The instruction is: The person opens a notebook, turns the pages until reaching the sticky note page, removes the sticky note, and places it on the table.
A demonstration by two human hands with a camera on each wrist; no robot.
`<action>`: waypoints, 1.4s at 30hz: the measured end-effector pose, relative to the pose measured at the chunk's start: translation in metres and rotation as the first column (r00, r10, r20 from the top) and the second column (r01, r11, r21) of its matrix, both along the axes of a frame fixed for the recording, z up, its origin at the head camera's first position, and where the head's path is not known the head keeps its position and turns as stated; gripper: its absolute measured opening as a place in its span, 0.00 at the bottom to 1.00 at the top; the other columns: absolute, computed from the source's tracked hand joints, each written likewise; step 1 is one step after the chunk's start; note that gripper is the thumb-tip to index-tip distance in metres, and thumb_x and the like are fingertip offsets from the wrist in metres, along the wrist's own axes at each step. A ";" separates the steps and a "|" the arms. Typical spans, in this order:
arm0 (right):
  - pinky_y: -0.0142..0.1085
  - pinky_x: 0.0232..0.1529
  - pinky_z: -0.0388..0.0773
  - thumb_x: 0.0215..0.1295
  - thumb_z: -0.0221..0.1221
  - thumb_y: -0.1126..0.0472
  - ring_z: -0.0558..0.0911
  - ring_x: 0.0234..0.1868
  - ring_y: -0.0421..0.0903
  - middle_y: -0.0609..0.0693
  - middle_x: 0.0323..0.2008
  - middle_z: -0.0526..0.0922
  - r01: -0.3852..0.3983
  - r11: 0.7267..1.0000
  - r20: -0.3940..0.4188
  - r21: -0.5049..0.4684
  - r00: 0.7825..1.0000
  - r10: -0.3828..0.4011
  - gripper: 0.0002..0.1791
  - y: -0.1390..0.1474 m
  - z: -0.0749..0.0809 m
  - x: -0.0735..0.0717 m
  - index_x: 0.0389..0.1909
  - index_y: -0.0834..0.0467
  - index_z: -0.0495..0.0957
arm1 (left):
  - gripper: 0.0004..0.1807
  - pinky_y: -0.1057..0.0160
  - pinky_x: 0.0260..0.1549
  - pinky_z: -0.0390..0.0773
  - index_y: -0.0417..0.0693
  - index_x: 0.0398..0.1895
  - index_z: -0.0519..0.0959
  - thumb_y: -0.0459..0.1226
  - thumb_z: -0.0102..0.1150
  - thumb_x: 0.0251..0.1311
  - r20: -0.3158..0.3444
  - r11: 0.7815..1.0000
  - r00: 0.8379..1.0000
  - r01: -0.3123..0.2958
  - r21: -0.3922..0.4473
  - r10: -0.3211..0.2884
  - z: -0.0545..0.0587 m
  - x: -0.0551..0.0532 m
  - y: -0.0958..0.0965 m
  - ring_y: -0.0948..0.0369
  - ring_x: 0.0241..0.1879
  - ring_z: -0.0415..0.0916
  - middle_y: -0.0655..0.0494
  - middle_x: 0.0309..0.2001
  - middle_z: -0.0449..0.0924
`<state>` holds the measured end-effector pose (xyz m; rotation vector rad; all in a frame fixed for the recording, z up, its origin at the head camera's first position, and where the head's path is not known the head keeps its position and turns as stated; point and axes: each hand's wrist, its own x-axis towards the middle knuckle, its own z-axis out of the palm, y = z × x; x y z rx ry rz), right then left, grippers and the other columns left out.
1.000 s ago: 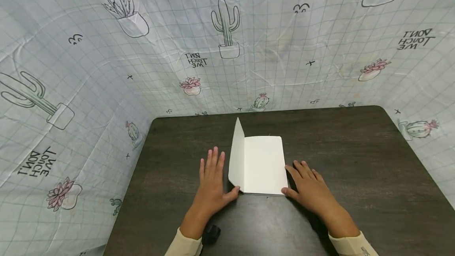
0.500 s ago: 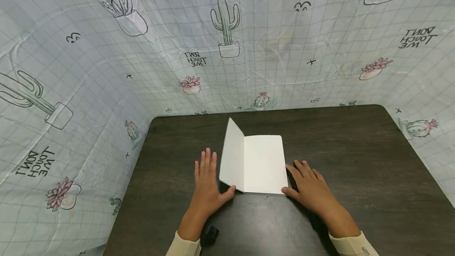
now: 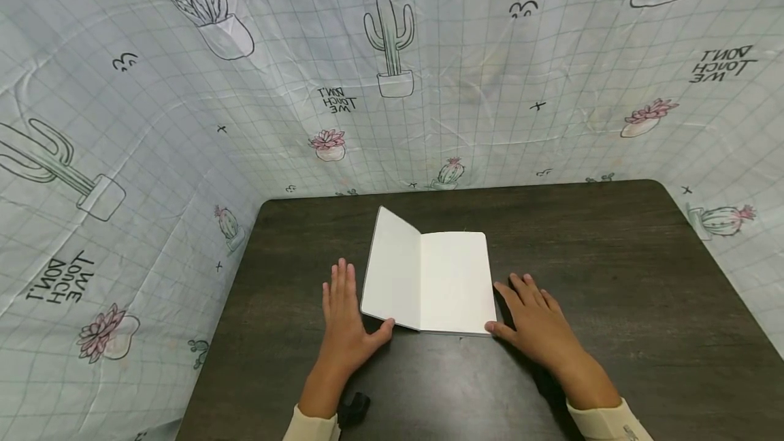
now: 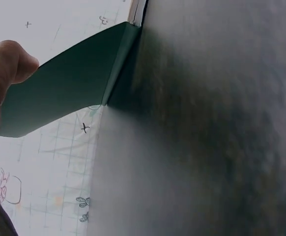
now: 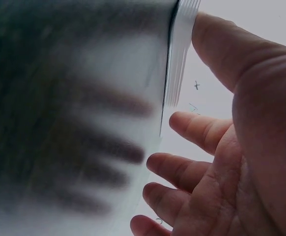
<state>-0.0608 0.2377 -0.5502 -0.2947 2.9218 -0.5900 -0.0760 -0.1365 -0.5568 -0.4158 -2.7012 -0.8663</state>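
Note:
A notebook with blank white pages (image 3: 456,284) lies spread on the dark table. Its left cover (image 3: 392,278) stands tilted up from the spine, and the outer face of that cover (image 4: 69,81) shows green in the left wrist view. My left hand (image 3: 344,339) is beside the cover with straight fingers, its thumb at the cover's lower edge. At the notebook's lower right corner is the thumb of my right hand (image 3: 542,335), whose other fingers spread along the right side. In the right wrist view, that thumb (image 5: 221,44) lies against the layered page edges (image 5: 179,64).
The dark wooden table (image 3: 612,278) has rounded far corners. A cactus-print cloth (image 3: 465,53) hangs behind it and along both sides. Next to the left wrist is a small black object (image 3: 354,409).
The cover has swung further left and lower, widening the notebook's spread. My left hand has moved left along with it, while the right hand has stayed at the corner.

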 end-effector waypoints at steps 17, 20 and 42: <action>0.75 0.75 0.52 0.71 0.65 0.31 0.53 0.83 0.73 0.70 0.83 0.57 0.012 1.000 0.013 0.009 1.000 -0.012 0.50 0.000 -0.003 -0.001 0.82 0.57 0.64 | 0.76 0.25 0.77 0.40 0.48 0.90 0.33 0.58 0.80 0.53 0.080 0.989 0.988 -0.126 -0.078 0.133 -0.009 0.005 -0.012 0.43 0.88 0.31 0.43 0.89 0.34; 0.74 0.76 0.51 0.71 0.65 0.32 0.52 0.84 0.72 0.70 0.83 0.56 0.012 1.000 0.019 0.007 1.000 -0.012 0.50 0.001 -0.004 -0.002 0.83 0.57 0.63 | 0.76 0.26 0.77 0.40 0.48 0.90 0.34 0.57 0.80 0.53 0.103 0.985 0.984 -0.138 -0.100 0.148 -0.009 0.006 -0.012 0.42 0.88 0.32 0.42 0.89 0.35; 0.74 0.75 0.54 0.71 0.66 0.34 0.55 0.83 0.72 0.69 0.82 0.59 0.002 1.000 -0.001 0.004 1.000 -0.002 0.48 -0.001 -0.002 -0.001 0.82 0.57 0.66 | 0.71 0.27 0.79 0.39 0.44 0.90 0.41 0.56 0.81 0.56 0.265 0.973 0.948 -0.131 -0.188 0.179 -0.014 0.000 -0.001 0.40 0.88 0.33 0.40 0.89 0.37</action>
